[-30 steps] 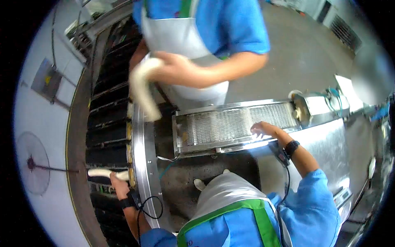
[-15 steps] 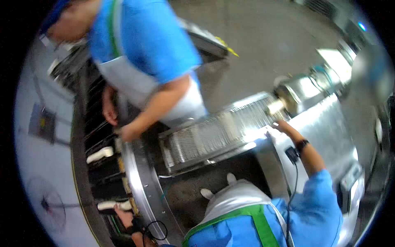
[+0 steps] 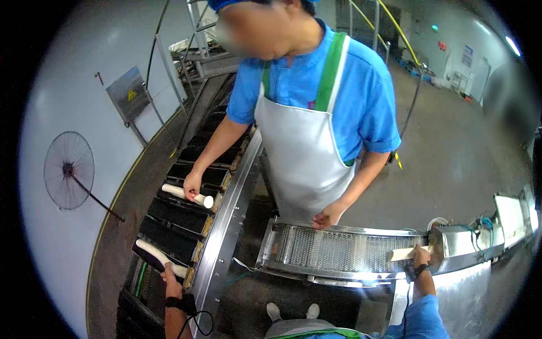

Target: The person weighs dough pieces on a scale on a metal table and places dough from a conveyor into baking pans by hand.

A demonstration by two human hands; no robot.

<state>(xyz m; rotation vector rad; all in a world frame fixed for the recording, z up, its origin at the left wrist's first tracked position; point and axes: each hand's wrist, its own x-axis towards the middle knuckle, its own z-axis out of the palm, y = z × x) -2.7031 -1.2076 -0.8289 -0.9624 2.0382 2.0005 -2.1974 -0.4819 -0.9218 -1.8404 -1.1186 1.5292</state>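
My left hand (image 3: 170, 274) is closed on a long white piece (image 3: 151, 249) that lies in a black tray of the conveyor at the left. On the mesh belt (image 3: 350, 251) at the right, my right hand (image 3: 421, 257) is closed round the end of another white piece (image 3: 401, 254), beside the metal machine housing. A co-worker opposite has one hand on a third white piece (image 3: 175, 191), lying in a tray farther up the left conveyor. The co-worker's other hand is over the near-left end of the mesh belt's far edge.
A steel rail (image 3: 226, 226) runs along the tray conveyor. The co-worker (image 3: 305, 152) stands beyond the mesh belt. A wall fan (image 3: 69, 169) is at the left. The metal machine housing (image 3: 471, 247) stands at the right, with a steel surface (image 3: 457, 299) below it.
The view has swung up and left. My right hand has reached the belt's machine end and closed on a white piece. The co-worker's hand now touches a piece in a tray.
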